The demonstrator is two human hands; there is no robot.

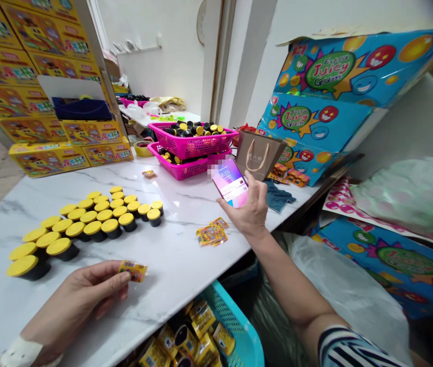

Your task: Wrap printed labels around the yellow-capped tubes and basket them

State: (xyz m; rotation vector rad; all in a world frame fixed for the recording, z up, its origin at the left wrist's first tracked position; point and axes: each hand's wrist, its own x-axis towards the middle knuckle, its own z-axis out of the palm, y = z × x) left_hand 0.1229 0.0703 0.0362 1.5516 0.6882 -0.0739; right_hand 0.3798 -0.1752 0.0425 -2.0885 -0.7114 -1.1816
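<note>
Between the thumb and fingers of my left hand [94, 290] is a small yellow-orange printed label [134, 271], above the near part of the marble-patterned table [178, 255]. Fingers and thumb of my right hand [250, 206] grip the edges of a smartphone [232, 184], its lit screen facing me. Left of centre stand rows of small black tubs with yellow lids [105, 215], upright and close together. Several similar labels [212, 233] lie in a loose, overlapping pile below the phone. One more label [149, 174] lies farther back.
Stacked pink baskets [193, 145] hold more tubs at the back. Beside them stand a brown paper bag [256, 153] and a dark cloth [279, 198]. Yellow boxes [40, 122] rise on the left, blue gum boxes [315, 117] on the right. A turquoise basket [239, 326] sits below the table edge.
</note>
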